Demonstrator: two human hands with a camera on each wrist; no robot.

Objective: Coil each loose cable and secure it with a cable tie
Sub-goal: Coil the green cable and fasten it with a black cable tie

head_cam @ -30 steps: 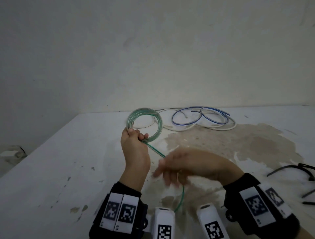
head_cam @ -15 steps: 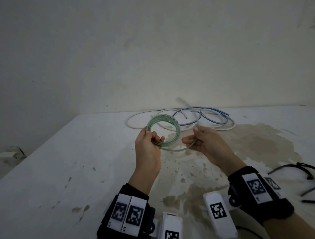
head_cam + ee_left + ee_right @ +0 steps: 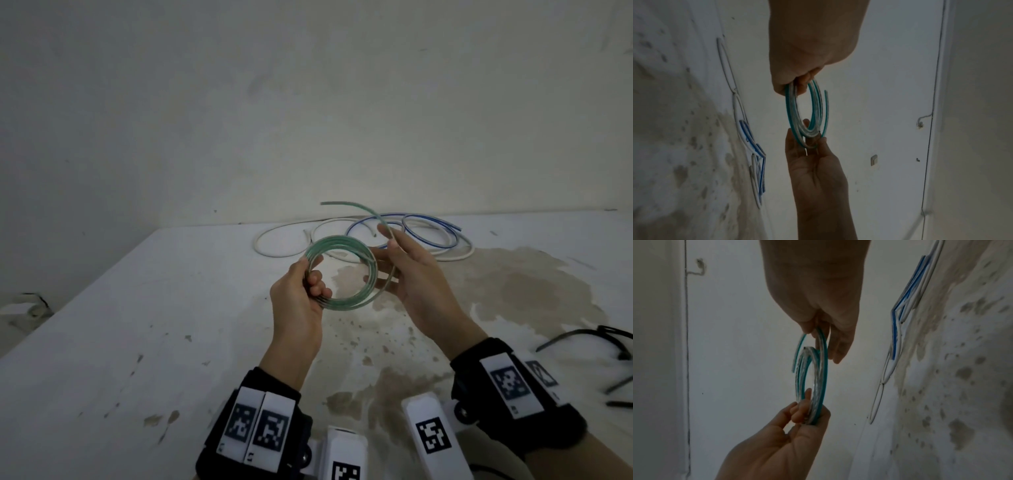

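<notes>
Head view: left hand (image 3: pixel 298 297) grips green coil (image 3: pixel 342 272) above table (image 3: pixel 137 342) centre; right hand (image 3: pixel 416 274) pinches its untucked tail. No tie fitted; blue cable (image 3: pixel 428 228) and white cable (image 3: pixel 274 251) lie uncoiled at far edge.

Bare left hand (image 3: pixel 301 301) and right hand (image 3: pixel 419 284). Black fabric wrist cuffs (image 3: pixel 534 404) on both forearms, each carrying white rectangular plates (image 3: pixel 257 426) printed with black square fiducial markers; white marker-tagged camera blocks (image 3: pixel 433 437) sit below.

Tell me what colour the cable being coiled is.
Clear with a green stripe, the coiled cable shows best in the left wrist view.
</notes>
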